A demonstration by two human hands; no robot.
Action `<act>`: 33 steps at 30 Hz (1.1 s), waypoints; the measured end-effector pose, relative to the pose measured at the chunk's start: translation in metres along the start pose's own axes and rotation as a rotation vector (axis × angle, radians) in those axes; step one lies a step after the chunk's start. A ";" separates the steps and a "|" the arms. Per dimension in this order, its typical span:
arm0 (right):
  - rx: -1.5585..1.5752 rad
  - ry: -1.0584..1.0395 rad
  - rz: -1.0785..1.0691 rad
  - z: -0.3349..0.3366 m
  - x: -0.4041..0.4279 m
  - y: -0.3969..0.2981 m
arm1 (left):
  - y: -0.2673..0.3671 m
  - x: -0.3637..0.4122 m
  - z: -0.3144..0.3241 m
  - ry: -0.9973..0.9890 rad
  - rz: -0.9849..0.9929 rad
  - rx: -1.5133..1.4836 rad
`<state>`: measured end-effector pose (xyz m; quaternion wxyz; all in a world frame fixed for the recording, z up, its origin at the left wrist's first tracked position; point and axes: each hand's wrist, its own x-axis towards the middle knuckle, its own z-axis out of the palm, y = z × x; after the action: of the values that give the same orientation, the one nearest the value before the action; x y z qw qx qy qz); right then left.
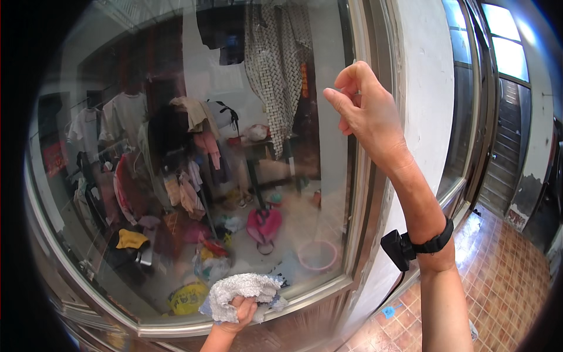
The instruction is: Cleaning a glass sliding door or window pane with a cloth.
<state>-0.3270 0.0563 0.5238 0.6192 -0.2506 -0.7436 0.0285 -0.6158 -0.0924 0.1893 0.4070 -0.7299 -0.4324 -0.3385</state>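
My left hand (244, 312) grips a bunched white terry cloth (244, 290) with bluish edges. The cloth lies against the lower part of a large window pane (281, 176), just above the bottom rail of its metal frame (308, 299). Higher up and to the right, my right hand (374, 108) is raised in front of the frame's right upright. Its fingers are loosely curled, the thumb stands apart from them, and nothing shows in the hand. A black strap with a small black device (400, 250) circles my right forearm, and a cable hangs from it.
Through the glass, hanging clothes (125, 114), a woven patterned curtain (277, 66), a pink bag (264, 224), a yellow plastic bag (189, 299) and a pink basin (317, 255) show, mixed with reflections. At right are a white wall (424, 88), a brown tiled floor (510, 273) and a door (506, 145).
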 end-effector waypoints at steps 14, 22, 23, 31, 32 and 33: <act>0.150 -0.026 0.048 -0.002 0.007 -0.001 | -0.002 0.003 0.003 0.023 0.005 0.012; 0.121 -0.023 0.075 -0.003 0.008 -0.003 | 0.005 0.015 -0.003 -0.018 -0.023 -0.009; 0.114 -0.027 0.071 -0.003 0.009 -0.004 | 0.005 0.016 -0.003 -0.031 -0.034 -0.020; 0.185 -0.052 0.059 -0.003 0.012 0.000 | -0.002 0.003 0.004 0.005 -0.001 0.016; 0.169 -0.057 0.053 -0.003 0.011 0.000 | -0.002 0.004 0.004 -0.005 -0.003 0.024; 0.169 -0.055 0.048 -0.003 0.011 0.000 | -0.002 0.002 0.005 0.000 -0.002 0.026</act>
<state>-0.3253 0.0596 0.5346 0.6165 -0.2143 -0.7491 0.1129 -0.6157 -0.0862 0.1894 0.4162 -0.7242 -0.4376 -0.3330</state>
